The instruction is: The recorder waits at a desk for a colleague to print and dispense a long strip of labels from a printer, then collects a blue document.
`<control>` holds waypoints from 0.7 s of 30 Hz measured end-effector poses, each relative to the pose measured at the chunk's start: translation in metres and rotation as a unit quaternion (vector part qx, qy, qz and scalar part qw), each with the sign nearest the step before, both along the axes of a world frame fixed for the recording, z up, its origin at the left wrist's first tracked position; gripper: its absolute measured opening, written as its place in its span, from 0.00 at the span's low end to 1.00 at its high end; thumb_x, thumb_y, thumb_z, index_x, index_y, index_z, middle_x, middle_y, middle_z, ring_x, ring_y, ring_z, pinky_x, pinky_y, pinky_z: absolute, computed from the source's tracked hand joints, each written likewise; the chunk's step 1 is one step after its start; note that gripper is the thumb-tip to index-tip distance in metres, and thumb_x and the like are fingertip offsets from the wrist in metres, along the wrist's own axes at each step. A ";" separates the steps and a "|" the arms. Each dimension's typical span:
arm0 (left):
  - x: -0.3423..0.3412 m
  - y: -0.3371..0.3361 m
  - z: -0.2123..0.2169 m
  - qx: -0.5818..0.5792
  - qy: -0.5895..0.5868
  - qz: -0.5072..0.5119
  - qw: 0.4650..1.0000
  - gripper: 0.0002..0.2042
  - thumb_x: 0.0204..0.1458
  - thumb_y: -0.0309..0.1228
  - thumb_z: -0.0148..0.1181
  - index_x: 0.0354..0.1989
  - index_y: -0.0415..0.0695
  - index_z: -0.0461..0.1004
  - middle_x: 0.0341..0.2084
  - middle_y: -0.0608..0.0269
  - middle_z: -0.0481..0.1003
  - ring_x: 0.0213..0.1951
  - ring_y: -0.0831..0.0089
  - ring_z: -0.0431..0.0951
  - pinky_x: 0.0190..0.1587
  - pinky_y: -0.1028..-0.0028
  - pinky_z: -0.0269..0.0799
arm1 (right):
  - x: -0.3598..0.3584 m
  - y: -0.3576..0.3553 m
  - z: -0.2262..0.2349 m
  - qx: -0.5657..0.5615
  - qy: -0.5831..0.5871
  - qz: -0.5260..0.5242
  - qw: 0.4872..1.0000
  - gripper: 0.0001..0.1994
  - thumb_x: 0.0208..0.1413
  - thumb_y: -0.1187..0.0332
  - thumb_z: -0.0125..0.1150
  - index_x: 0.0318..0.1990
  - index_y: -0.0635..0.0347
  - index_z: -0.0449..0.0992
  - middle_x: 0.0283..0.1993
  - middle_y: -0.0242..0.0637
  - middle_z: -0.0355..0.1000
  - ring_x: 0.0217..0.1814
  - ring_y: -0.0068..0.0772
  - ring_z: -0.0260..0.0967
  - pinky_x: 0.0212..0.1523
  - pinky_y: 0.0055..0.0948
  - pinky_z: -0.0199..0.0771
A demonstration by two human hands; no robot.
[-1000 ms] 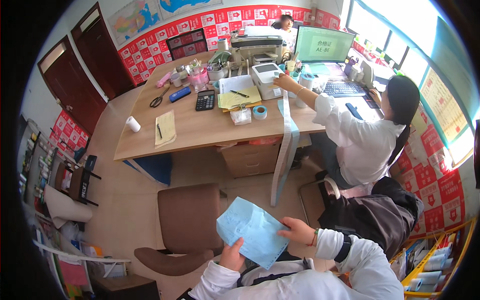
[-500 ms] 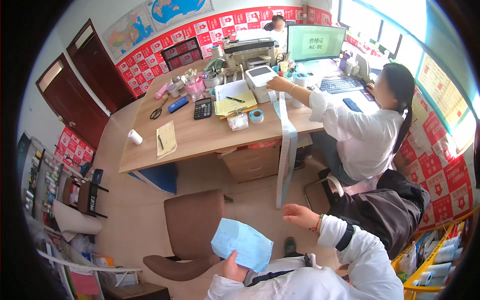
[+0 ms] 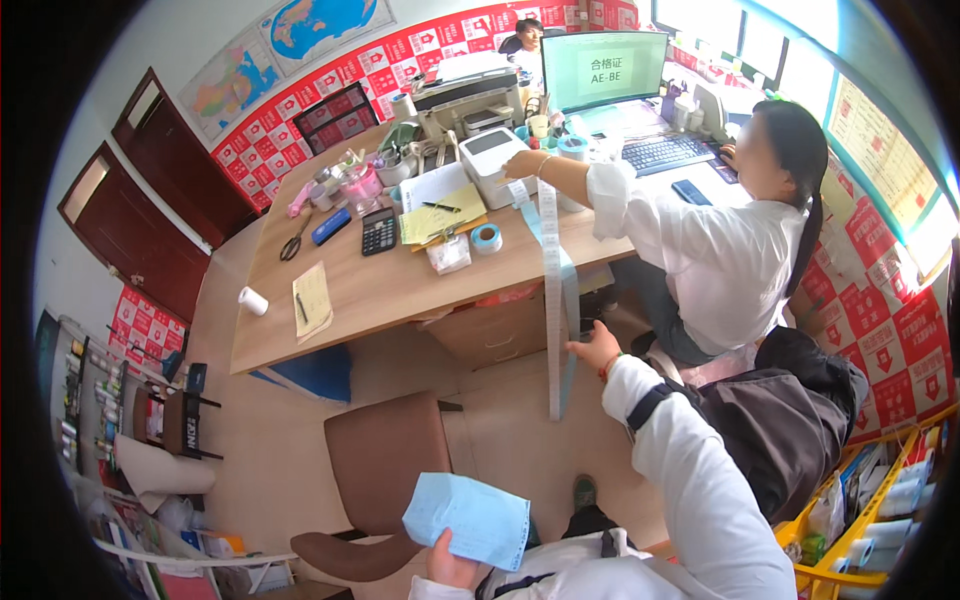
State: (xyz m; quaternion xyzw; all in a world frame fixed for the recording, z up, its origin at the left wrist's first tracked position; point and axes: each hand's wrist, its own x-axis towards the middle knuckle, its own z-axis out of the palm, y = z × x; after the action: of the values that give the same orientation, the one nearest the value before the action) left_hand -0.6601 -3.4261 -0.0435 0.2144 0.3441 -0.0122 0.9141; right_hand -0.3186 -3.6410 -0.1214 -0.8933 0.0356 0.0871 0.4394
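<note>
My left hand (image 3: pixel 450 562) is closed round the lower edge of a light blue paper sheet (image 3: pixel 468 515), which looks folded, in front of my body. My right hand (image 3: pixel 600 350) reaches forward, thumb and fingers apart with nothing visible between them, just right of a long white label strip (image 3: pixel 552 310). Whether a fingertip touches the strip cannot be made out. The strip hangs over the desk edge from a white label printer (image 3: pixel 490 158) and shows a pale blue backing. A seated co-worker's hand (image 3: pixel 522 168) is at the printer, beside the strip's upper end.
A brown chair (image 3: pixel 385 455) stands between me and the wooden desk (image 3: pixel 400 300). On the desk are a calculator (image 3: pixel 379 232), a tape roll (image 3: pixel 486 239), yellow papers (image 3: pixel 312 300) and a monitor (image 3: pixel 605 75). A yellow rack (image 3: pixel 850 500) holds rolls at right. Another person sits behind the desk.
My right hand has moved up and forward, closer to the hanging strip. My left hand and the blue paper have shifted slightly down and left as the whole view moved.
</note>
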 end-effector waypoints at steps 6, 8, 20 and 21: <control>0.003 -0.013 -0.005 -0.007 0.196 0.073 0.978 0.18 0.50 0.35 0.36 0.48 0.39 0.56 0.43 0.58 0.63 0.47 0.62 0.61 0.49 0.62 0.55 | 0.056 0.016 -0.015 -0.074 0.043 -0.055 0.995 0.41 0.27 0.56 0.64 0.49 0.68 0.51 0.46 0.51 0.59 0.48 0.43 0.58 0.46 0.31 0.59; -0.001 -0.013 -0.016 -0.001 0.206 0.093 0.974 0.18 0.50 0.35 0.36 0.48 0.39 0.56 0.43 0.58 0.63 0.46 0.62 0.61 0.49 0.62 0.55 | 0.076 0.025 -0.033 -0.100 0.073 -0.099 0.987 0.44 0.24 0.55 0.66 0.50 0.66 0.50 0.47 0.48 0.59 0.50 0.41 0.56 0.48 0.30 0.57; -0.034 -0.017 -0.061 0.039 0.256 0.188 0.947 0.17 0.50 0.35 0.36 0.47 0.39 0.58 0.44 0.58 0.63 0.46 0.61 0.62 0.49 0.62 0.56 | 0.176 0.057 -0.130 0.006 -0.021 -0.158 0.987 0.35 0.24 0.58 0.65 0.43 0.66 0.61 0.38 0.48 0.66 0.41 0.43 0.64 0.41 0.29 0.63; -0.032 -0.019 -0.061 0.045 0.263 0.191 0.945 0.17 0.50 0.35 0.36 0.47 0.39 0.58 0.43 0.58 0.63 0.46 0.61 0.62 0.48 0.62 0.56 | 0.182 0.058 -0.141 0.007 -0.020 -0.155 0.988 0.35 0.24 0.58 0.65 0.43 0.66 0.61 0.38 0.48 0.66 0.41 0.43 0.64 0.41 0.29 0.63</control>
State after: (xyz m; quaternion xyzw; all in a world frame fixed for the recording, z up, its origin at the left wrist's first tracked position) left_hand -0.6922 -3.4452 -0.1046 0.1752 0.6066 0.1222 0.7657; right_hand -0.1370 -3.5833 -0.2626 -0.8754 0.1646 0.0002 0.4545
